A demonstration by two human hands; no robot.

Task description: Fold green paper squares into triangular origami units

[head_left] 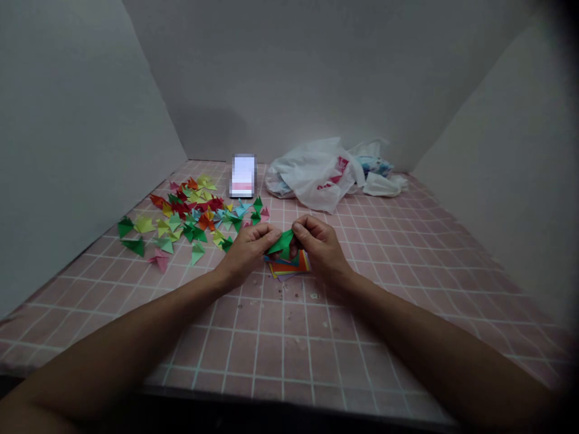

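Note:
A partly folded piece of green origami paper is held up between my two hands, over the middle of the table. My left hand pinches its left side between thumb and fingers. At its upper right, my right hand grips the paper with thumb and forefinger. Just beneath the hands lies a small stack of coloured paper sheets, with orange, yellow and purple edges showing. The hands hide part of that stack.
Many folded paper pieces in several colours are spread over the table's left side. A lit phone stands behind them. White plastic bags lie at the back. A pink checked cloth covers the table, with pale walls around it.

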